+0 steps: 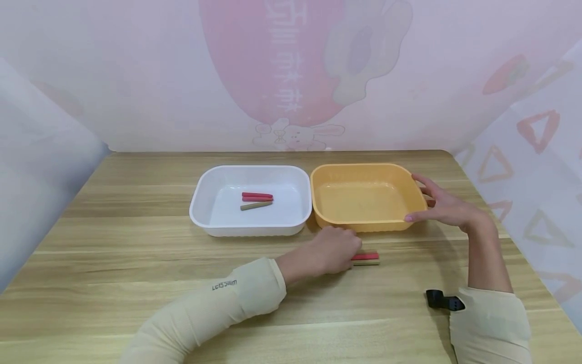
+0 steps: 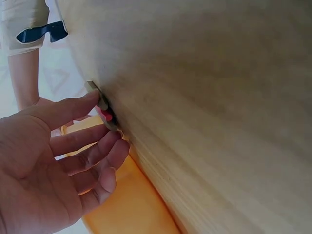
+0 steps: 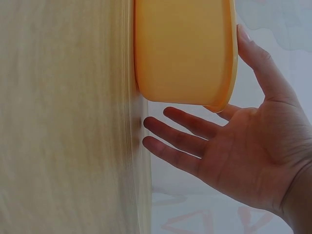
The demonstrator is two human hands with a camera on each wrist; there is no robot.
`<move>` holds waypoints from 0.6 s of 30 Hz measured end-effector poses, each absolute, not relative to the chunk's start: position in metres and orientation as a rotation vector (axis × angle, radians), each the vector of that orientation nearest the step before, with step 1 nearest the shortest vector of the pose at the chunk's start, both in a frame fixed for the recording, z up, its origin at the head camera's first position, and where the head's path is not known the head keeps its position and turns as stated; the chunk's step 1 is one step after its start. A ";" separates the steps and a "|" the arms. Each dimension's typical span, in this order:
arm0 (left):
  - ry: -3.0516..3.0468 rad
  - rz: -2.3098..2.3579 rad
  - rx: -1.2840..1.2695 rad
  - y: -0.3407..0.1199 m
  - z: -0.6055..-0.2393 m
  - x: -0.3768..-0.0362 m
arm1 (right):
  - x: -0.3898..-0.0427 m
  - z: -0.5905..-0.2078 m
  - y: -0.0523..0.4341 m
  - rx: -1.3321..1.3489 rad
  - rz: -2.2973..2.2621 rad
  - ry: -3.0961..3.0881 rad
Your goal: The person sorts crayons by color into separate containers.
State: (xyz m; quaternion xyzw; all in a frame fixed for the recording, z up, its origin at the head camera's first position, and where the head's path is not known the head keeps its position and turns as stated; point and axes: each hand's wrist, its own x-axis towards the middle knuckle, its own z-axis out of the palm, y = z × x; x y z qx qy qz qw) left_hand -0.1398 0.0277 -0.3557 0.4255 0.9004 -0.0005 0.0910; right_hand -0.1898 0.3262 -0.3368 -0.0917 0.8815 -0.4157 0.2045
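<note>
My left hand (image 1: 334, 250) is low over the table in front of the two basins. In the left wrist view its thumb and index finger pinch the ends of short sticks, an olive stick (image 2: 91, 87) and a red stick (image 2: 105, 114) among them; the other fingers are loosely bent. The sticks' far ends poke out to the right of the hand, the red one beyond the olive one. At the right end of the yellow basin (image 1: 369, 197), my right hand (image 1: 447, 206) touches the rim with thumb and index finger, its other fingers (image 3: 178, 139) spread and nearly straight.
A white basin (image 1: 250, 231) stands left against the yellow one. Inside it lie two red sticks (image 1: 257, 195) and an olive stick (image 1: 256, 206). Something black is strapped at the right sleeve (image 1: 491, 316). A printed backdrop (image 1: 159, 76) rises behind the wooden table (image 1: 113, 242).
</note>
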 end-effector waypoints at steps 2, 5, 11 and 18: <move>2.681 0.015 1.248 0.029 -0.356 -0.139 | -0.189 -0.336 0.326 -0.257 -1.160 2.458; 2.682 0.056 1.217 0.030 -0.357 -0.140 | -0.189 -0.336 0.326 -0.260 -1.159 2.460; 2.625 0.207 1.114 0.027 -0.356 -0.144 | -0.190 -0.336 0.326 -0.257 -1.156 2.460; 2.550 0.408 1.006 0.024 -0.356 -0.147 | -0.190 -0.337 0.326 -0.251 -1.147 2.463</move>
